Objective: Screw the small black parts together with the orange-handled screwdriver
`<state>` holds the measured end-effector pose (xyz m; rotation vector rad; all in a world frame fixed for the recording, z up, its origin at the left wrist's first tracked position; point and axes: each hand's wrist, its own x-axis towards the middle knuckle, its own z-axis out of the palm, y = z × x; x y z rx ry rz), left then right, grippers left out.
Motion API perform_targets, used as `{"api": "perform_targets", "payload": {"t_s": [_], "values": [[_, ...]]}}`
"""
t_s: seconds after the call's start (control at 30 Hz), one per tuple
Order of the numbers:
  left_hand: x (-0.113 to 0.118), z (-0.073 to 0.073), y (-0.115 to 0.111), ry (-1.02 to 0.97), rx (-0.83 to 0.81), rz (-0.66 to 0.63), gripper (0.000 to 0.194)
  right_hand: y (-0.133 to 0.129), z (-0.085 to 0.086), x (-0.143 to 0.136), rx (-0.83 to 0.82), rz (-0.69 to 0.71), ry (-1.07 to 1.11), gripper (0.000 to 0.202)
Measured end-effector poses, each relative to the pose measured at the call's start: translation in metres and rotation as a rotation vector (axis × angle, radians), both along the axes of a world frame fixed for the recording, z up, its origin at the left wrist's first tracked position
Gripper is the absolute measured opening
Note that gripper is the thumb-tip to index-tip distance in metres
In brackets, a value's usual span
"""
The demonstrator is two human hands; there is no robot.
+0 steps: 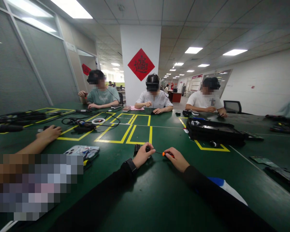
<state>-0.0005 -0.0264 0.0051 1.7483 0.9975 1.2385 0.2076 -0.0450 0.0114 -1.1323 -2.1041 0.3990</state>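
Over the green table (145, 199), my right hand (178, 159) is closed around an orange-and-black screwdriver (164, 154). Its thin shaft points left, toward a small black part (148, 149) in my left hand (142, 155). Whether the tip touches that part I cannot tell. My left fingers are wrapped around the part and hide some of it. Dark material (136, 149) shows just behind the left hand, with its kind unclear. A black band (130, 166) circles my left wrist, and both arms wear dark sleeves.
At left, another person's hand (49, 132) rests near black cables (81, 124) and a white tape roll (98, 121). A pale blue pouch (83, 151) lies closer. To the right are a black case (215, 130) and a blue-and-white item (228, 190). Several people sit opposite.
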Motion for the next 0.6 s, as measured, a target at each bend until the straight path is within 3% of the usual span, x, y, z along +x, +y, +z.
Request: {"api": "perform_targets", "payload": {"t_s": [0.17, 0.4, 0.6], "values": [[-0.0003, 0.0004, -0.0006, -0.012, -0.012, 0.009, 0.022, 0.0002, -0.0001, -0.0005, 0.016, 0.001, -0.004, 0.015], [-0.0010, 0.0010, 0.0001, 0.007, -0.005, 0.039, 0.019, -0.0034, 0.0028, 0.0004, -0.107, 0.027, 0.080, 0.019], [-0.0007, 0.0023, -0.0012, -0.001, -0.019, 0.029, 0.020, -0.0032, 0.0052, 0.0013, -0.030, 0.014, 0.025, 0.015]]}}
